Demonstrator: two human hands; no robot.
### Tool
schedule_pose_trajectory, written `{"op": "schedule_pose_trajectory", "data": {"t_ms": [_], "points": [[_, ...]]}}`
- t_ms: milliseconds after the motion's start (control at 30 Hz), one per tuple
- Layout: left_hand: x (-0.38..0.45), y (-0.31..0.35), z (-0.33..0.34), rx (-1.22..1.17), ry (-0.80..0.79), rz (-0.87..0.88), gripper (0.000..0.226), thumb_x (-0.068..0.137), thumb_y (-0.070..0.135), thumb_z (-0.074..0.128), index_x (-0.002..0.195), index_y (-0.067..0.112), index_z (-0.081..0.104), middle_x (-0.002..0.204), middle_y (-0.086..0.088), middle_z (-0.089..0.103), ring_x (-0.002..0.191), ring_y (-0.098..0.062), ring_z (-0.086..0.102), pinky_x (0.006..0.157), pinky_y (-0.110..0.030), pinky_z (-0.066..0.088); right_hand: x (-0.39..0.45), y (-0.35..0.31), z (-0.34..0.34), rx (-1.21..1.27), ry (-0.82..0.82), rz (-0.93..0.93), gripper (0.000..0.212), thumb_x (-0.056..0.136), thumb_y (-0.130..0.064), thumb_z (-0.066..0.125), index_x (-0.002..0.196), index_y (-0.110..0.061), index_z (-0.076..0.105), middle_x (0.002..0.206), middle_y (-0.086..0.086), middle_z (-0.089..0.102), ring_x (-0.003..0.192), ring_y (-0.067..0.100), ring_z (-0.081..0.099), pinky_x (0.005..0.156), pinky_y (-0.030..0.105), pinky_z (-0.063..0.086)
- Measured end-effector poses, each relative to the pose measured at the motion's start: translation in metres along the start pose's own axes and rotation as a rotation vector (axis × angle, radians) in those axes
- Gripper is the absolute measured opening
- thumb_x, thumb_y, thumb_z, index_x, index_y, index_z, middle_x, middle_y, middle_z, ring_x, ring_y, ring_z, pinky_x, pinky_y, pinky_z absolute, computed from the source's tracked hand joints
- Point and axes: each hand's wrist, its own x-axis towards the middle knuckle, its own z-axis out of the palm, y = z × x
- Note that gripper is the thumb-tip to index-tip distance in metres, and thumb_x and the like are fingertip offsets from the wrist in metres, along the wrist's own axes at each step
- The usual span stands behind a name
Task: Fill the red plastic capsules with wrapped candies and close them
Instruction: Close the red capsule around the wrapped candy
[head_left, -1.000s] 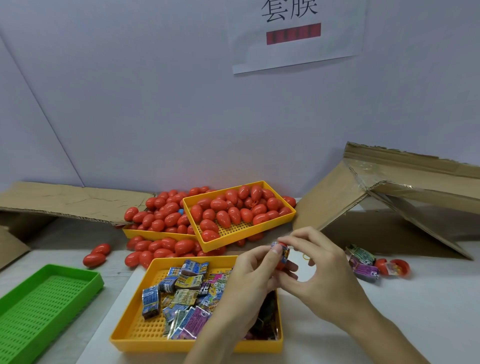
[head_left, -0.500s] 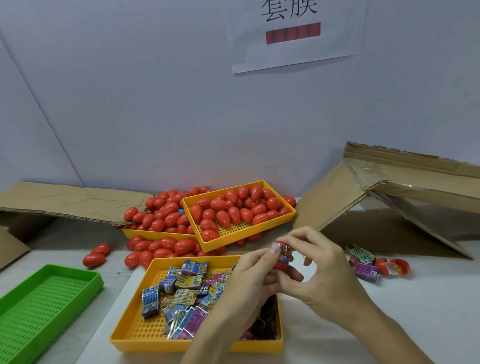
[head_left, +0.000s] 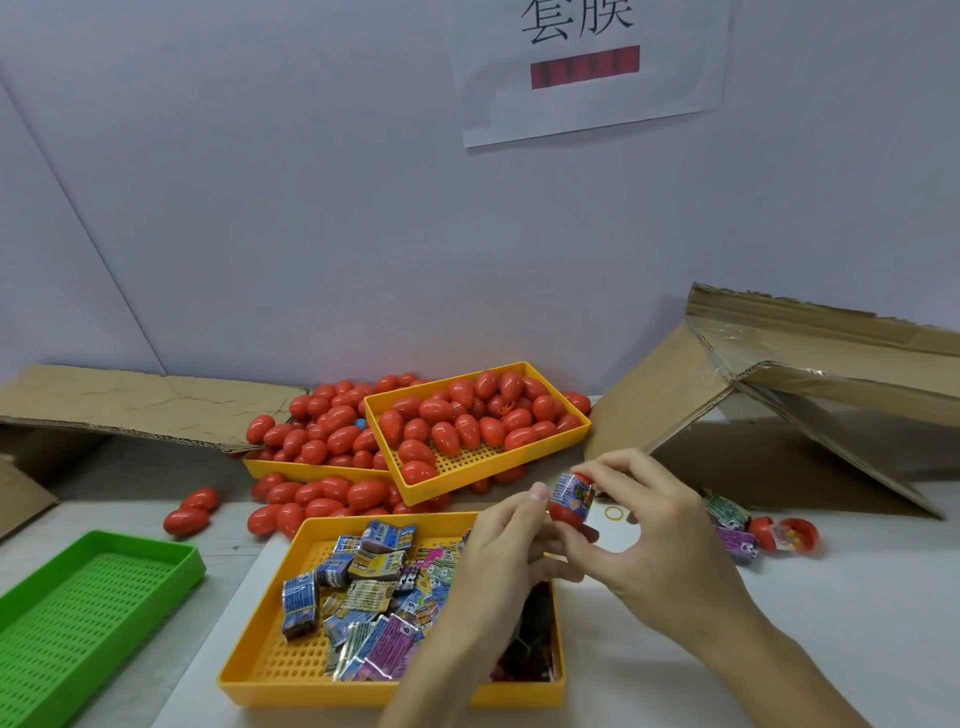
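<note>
A: Step? Both hands up over the near candy tray (head_left: 249, 675), working one capsule (head_left: 567, 514).

B: Filling, I'd say. Left hand (head_left: 498, 561) has its fingers curled toward the capsule's left side; right hand (head_left: 654, 540) pinches it from the top and right. A wrapped candy (head_left: 574, 491) sits across the capsule's middle, red showing above and below it.

A: Closed yet?

B: Can't tell if the halves are seated; the wrapper hides the seam. Looks not yet shut.

A: Next move?

B: Probably tuck the candy fully in so no foil catches the rim, then press the halves together squarely. Wrapper snagging is the risk.

A: Other stuff?

B: Heaps of capsules in the far trays (head_left: 571, 434) and loose on the worktop (head_left: 831, 623). An open capsule (head_left: 789, 535) and spare candies (head_left: 727, 512) lie to the right, a green tray (head_left: 192, 564) to the left, holding nothing visible.
</note>
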Motion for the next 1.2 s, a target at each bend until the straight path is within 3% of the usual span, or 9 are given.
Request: {"op": "schedule_pose_trajectory", "data": {"t_ms": [133,233,467,633,800,1033,1200], "points": [[-0.001,0.001,-0.001,0.103,-0.04,0.034,0.039,0.09,0.04,0.065,0.104,0.004,0.069,0.085,-0.013,0.072,0.077,-0.021,0.066,0.064,-0.031,0.054,-0.001,0.0,0.002,-0.007,-0.001,-0.028,0.045,0.079,-0.047,0.069,0.114,-0.019,0.066,0.104,-0.012,0.059,0.092,0.01,0.06,0.071,0.027,0.058],[-0.003,0.001,0.0,0.209,-0.073,0.049,0.041,0.086,0.042,0.059,0.104,0.006,0.069,0.081,-0.01,0.07,0.073,-0.019,0.064,0.065,-0.031,0.053,-0.001,-0.003,0.004,-0.016,-0.019,-0.038,0.05,0.079,-0.047,0.064,0.117,-0.015,0.066,0.103,-0.011,0.061,0.093,0.008,0.059,0.071,0.024,0.057],[-0.007,0.007,-0.002,0.131,-0.112,-0.008,0.044,0.095,0.039,0.058,0.106,-0.004,0.064,0.076,-0.013,0.063,0.069,-0.02,0.06,0.062,-0.029,0.052,-0.001,0.0,0.003,0.068,-0.073,-0.039,0.047,0.077,-0.03,0.073,0.121,-0.016,0.065,0.105,-0.018,0.055,0.099,-0.004,0.054,0.076,0.003,0.041],[-0.008,0.01,-0.001,-0.034,-0.104,-0.065,0.039,0.087,0.037,0.06,0.091,0.0,0.07,0.084,-0.025,0.065,0.069,-0.026,0.064,0.059,-0.03,0.053,0.003,-0.006,-0.001,0.213,-0.025,-0.036,0.036,0.077,-0.036,0.073,0.112,-0.034,0.063,0.1,-0.027,0.056,0.096,-0.001,0.057,0.068,0.009,0.046],[-0.009,0.011,0.001,-0.201,-0.122,-0.127,0.047,0.082,0.037,0.059,0.1,-0.007,0.063,0.086,-0.026,0.066,0.07,-0.028,0.066,0.058,-0.031,0.054,0.004,-0.009,-0.003,0.272,0.002,-0.029,0.039,0.074,-0.039,0.076,0.11,-0.036,0.062,0.1,-0.027,0.057,0.099,0.0,0.057,0.066,0.008,0.045],[-0.009,0.011,0.001,-0.196,-0.14,-0.101,0.037,0.084,0.036,0.059,0.088,0.003,0.074,0.087,-0.027,0.067,0.071,-0.028,0.067,0.058,-0.031,0.054,0.004,-0.008,-0.002,0.282,0.003,-0.024,0.039,0.074,-0.041,0.076,0.11,-0.036,0.062,0.1,-0.028,0.056,0.099,0.0,0.056,0.066,0.008,0.046],[-0.007,0.012,-0.002,-0.049,-0.121,0.001,0.03,0.083,0.039,0.064,0.092,0.013,0.074,0.081,-0.019,0.067,0.077,-0.025,0.067,0.063,-0.03,0.052,0.003,-0.01,-0.001,0.245,0.01,-0.018,0.044,0.071,-0.049,0.074,0.111,-0.048,0.055,0.106,-0.03,0.056,0.102,-0.001,0.056,0.07,0.009,0.047]]}}
